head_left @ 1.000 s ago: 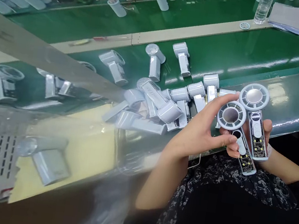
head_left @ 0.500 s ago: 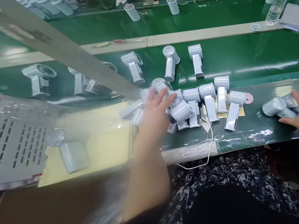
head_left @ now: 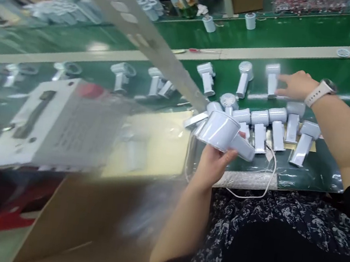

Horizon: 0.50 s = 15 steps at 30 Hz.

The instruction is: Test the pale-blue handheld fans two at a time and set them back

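Note:
My left hand (head_left: 212, 164) is closed round a pale handheld fan (head_left: 218, 130), held tilted above the near bench with its round barrel to the left. My right hand (head_left: 297, 85) reaches over the green belt with fingers stretched out. Its fingertips are at the handle of an upright-lying fan (head_left: 271, 80); whether they touch it I cannot tell. Left of that one lies another fan (head_left: 244, 78). A row of similar fans, ending with a fan (head_left: 305, 143) at the right, lies on the bench between my arms.
A slanted metal post (head_left: 149, 36) crosses the left side. Beside it are yellow sheets (head_left: 164, 138), a blurred white slotted box (head_left: 64, 133) and a cardboard box (head_left: 84, 222). A white cable (head_left: 273, 173) loops near the bench edge. Another person's hands work across the belt.
The view has swung left. My left hand has lifted a fan from the pile. My right hand has left the fan parts at the right and moved to the belt.

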### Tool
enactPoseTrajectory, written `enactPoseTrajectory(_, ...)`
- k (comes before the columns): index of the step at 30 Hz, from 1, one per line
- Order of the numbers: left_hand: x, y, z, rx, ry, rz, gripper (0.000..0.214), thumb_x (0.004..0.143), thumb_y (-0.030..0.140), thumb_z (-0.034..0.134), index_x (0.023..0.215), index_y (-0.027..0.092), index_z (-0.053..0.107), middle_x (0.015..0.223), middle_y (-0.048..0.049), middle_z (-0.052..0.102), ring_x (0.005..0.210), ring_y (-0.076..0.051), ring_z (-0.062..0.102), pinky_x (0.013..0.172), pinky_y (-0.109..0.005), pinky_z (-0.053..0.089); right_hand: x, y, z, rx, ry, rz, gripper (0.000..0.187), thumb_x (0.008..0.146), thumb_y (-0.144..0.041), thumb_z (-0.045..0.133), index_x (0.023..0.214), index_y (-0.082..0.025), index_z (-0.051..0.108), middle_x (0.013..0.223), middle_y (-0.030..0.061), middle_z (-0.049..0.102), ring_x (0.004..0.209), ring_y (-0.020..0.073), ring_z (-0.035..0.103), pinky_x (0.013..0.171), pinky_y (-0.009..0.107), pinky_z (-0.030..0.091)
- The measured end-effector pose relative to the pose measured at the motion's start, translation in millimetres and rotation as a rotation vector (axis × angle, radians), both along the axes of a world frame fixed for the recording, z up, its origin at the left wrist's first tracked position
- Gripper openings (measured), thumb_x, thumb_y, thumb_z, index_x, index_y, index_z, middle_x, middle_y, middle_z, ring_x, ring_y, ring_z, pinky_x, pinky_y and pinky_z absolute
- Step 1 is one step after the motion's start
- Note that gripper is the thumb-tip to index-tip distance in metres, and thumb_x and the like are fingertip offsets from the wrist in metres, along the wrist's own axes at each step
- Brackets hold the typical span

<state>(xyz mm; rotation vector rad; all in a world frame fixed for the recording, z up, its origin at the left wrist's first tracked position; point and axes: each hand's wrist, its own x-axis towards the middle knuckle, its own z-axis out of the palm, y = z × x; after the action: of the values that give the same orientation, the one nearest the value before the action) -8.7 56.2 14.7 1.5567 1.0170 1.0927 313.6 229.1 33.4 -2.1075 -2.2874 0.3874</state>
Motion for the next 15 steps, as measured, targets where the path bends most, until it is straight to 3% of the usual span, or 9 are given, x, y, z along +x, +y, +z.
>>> enactPoseTrajectory(3,5,-24,3.5,-0.243,-0.355,0.000,0.063,0.078,0.073,0.084,0.109,0.019,0.072,0.091,-0.0090,0.076,0.083,-0.024,0.075,0.078,-0.037,0.066,-24,33,-9.6,-0.218,0.013,0.037,0.069,0.092,-0.060,0.078,0.142,-0.014,0.070,0.149,0.0241,0.064,0.142,0.0520,0.050,0.115,0.076,0.036)
enactPoseTrajectory(6,13,-35,4.3,-0.423,-0.545,0.052,0.065,0.063,0.066,0.098,0.099,0.019,0.072,0.075,0.0004,0.064,0.066,-0.014,0.064,0.061,-0.025,0.059,-34,23,0.3,-0.137,0.071,0.015,0.047,0.106,-0.045,0.062,0.133,-0.008,0.075,0.138,0.0243,0.071,0.139,0.0442,0.054,0.118,0.069,0.035)
enactPoseTrajectory(9,21,-36,1.4,-0.547,-0.674,0.045,0.058,0.059,0.054,0.103,0.089,0.019,0.068,0.074,0.0034,0.057,0.063,-0.010,0.056,0.051,-0.019,0.049,-31,-17,25.1,0.025,0.137,0.040,0.049,0.115,-0.028,0.034,0.136,-0.003,0.070,0.123,0.0227,0.075,0.129,0.0361,0.060,0.120,0.064,0.034)
enactPoseTrajectory(12,31,-29,-4.1,-0.516,-0.686,0.017,0.051,0.064,0.049,0.101,0.083,0.019,0.064,0.073,0.0019,0.060,0.063,-0.011,0.058,0.051,-0.020,0.047,-29,-79,42.5,0.144,0.191,0.123,0.043,0.113,-0.031,0.041,0.140,-0.014,0.070,0.102,0.0144,0.074,0.124,0.0347,0.059,0.121,0.061,0.036)
enactPoseTrajectory(15,42,-20,-9.2,-0.429,-0.647,0.010,0.052,0.067,0.054,0.097,0.093,0.020,0.069,0.082,-0.0019,0.070,0.076,-0.017,0.070,0.072,-0.029,0.061,-38,-141,40.4,0.281,0.328,0.265,0.038,0.110,-0.031,0.048,0.138,-0.027,0.073,0.117,0.0134,0.068,0.126,0.0372,0.056,0.113,0.062,0.045)
